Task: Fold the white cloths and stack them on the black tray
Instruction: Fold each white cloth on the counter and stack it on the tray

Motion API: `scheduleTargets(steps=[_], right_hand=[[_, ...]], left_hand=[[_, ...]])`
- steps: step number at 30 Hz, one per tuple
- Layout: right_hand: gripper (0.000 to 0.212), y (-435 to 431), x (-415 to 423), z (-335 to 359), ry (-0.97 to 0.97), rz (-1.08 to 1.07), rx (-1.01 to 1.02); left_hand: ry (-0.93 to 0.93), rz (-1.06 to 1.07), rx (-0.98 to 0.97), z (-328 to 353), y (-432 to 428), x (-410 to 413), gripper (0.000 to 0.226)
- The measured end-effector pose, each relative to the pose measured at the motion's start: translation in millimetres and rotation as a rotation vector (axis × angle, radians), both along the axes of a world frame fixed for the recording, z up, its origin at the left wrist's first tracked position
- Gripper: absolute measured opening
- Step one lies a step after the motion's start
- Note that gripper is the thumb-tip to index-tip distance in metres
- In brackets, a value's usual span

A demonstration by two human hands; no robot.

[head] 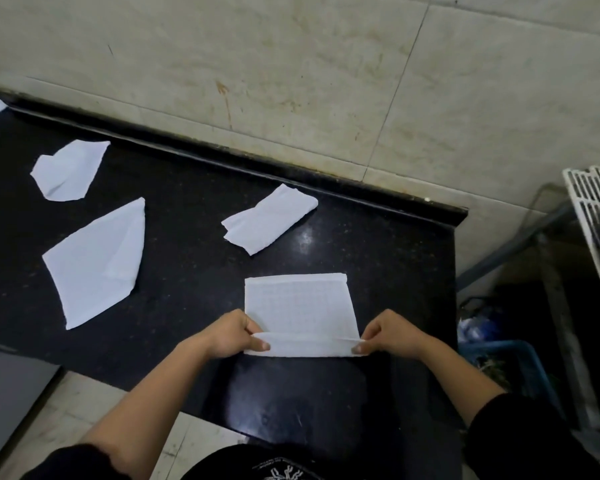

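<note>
Cloth [300,308] flat on black counter [187,306], near its right end. Left hand [234,334] and right hand [390,336] each pinch a near corner, near edge lifted and rolled over. Three loose cloths: [70,169], [96,263], [269,219]. White print on black shirt [281,471], too blurred to read.

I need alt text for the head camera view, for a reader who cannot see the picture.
Seen from above, a person's left hand and right hand pinch the near edge of a white cloth and fold it on a black countertop. Three more white cloths lie crumpled or loosely folded farther away, before a beige tiled wall.
</note>
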State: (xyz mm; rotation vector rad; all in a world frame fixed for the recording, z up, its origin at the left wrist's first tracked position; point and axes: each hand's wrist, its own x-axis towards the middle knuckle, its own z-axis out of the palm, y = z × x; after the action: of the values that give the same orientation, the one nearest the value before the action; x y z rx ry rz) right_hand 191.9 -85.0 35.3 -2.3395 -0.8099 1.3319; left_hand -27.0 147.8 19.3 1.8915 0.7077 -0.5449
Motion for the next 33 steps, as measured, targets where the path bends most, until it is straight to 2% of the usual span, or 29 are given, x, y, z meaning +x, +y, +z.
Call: scheduleTargets(steps=[3, 5, 12, 18, 20, 24, 33], right_hand=[[0.010, 7, 6, -2, 0.014, -0.028, 0.015], [0.013, 14, 13, 0, 0.040, -0.108, 0.067], [0.028, 47, 35, -7, 0.066, -0.271, 0.165], [0.011, 69, 43, -21, 0.033, -0.326, 0.142], [0.011, 74, 45, -28, -0.019, -0.347, 0.132], [0.011, 80, 44, -39, -0.081, -0.382, 0.129], [0.019, 85, 42, -46, -0.155, -0.421, 0.128]], left_hand=[[0.015, 0.023, -0.031, -2, 6, 0, 0.025], [0.015, 0.069, -0.045, -3, 10, 1, 0.023], [-0.021, 0.441, -0.121, -7, 21, 15, 0.017], [-0.065, 0.669, -0.106, -23, 32, 32, 0.024], [-0.056, 0.693, -0.050, -30, 35, 38, 0.032], [-0.014, 0.650, 0.276, -36, 30, 44, 0.036], [-0.030, 0.657, 0.399, -43, 24, 48, 0.040]])
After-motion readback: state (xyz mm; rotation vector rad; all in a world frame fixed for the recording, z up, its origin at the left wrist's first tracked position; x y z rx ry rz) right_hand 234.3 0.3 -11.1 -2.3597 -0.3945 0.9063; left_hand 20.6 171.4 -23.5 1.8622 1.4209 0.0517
